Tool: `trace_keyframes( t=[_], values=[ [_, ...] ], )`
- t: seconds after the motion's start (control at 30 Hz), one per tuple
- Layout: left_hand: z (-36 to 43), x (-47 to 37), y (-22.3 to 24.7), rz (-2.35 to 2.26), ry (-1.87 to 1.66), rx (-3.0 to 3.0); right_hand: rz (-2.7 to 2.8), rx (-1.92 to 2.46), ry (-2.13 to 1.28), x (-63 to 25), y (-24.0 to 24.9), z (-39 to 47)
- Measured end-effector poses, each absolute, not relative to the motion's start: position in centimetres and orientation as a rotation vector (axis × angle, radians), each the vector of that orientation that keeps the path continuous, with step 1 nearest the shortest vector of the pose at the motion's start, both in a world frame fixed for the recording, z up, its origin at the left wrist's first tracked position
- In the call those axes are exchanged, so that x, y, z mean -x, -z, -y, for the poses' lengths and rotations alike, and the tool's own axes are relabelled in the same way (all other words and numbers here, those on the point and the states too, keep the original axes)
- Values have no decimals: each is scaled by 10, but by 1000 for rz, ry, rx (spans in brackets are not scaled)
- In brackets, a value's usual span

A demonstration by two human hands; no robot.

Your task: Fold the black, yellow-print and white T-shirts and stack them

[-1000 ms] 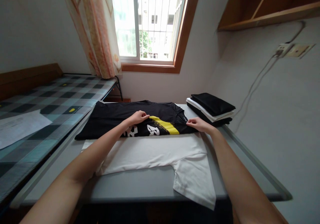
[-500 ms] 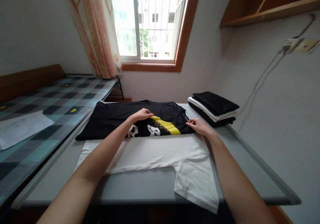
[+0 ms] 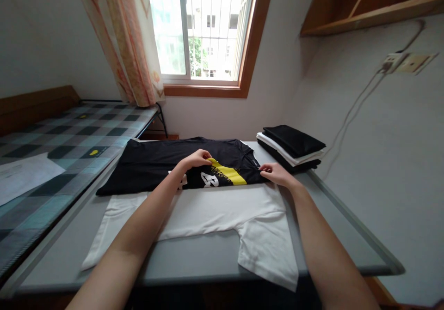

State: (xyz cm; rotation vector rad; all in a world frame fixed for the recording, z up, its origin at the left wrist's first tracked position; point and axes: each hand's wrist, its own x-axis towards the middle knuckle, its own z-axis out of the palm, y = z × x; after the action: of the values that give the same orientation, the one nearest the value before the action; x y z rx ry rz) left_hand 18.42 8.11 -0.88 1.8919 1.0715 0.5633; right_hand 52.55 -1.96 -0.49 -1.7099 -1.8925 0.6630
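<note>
A black shirt (image 3: 156, 162) with a yellow stripe and white print lies partly folded across the far side of the table. Beneath its near edge, a white shirt (image 3: 208, 213) is spread towards me, one sleeve reaching the table's front edge. My left hand (image 3: 198, 159) pinches the black cloth at the upper end of the yellow stripe. Near the collar on the right, my right hand (image 3: 275, 173) pinches the black shirt's edge with closed fingertips. My left forearm crosses over both shirts and hides part of the print.
The grey table (image 3: 187, 259) holds a stack of folded black and white clothes (image 3: 293, 143) at its back right. A bed (image 3: 69, 143) with a checked cover and a paper sheet (image 3: 27, 176) adjoins the left. A cable (image 3: 357, 97) hangs on the right wall.
The view has shifted slightly, moving the scene a little left. Both hands keep their grip on the black shirt, with hardly any movement against it.
</note>
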Motion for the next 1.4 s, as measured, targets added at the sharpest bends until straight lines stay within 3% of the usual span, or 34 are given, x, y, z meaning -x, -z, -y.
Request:
trace_keyframes(
  t=[0.43, 1.0, 1.23, 1.4],
  values=[
    [-82, -185, 10, -1227, -800, -2025, 1669, 1651, -437, -515, 19, 11],
    [-60, -190, 11, -1490, -681, -2389, 1656, 1955, -129, -504, 44, 1],
    [-69, -123, -2, -1644, -379, -2316, 1686, 2030, -57, -497, 38, 7],
    [-72, -52, -8, -1504, -316, -2194, 1698, 2015, -74, -498, 39, 5]
  ],
)
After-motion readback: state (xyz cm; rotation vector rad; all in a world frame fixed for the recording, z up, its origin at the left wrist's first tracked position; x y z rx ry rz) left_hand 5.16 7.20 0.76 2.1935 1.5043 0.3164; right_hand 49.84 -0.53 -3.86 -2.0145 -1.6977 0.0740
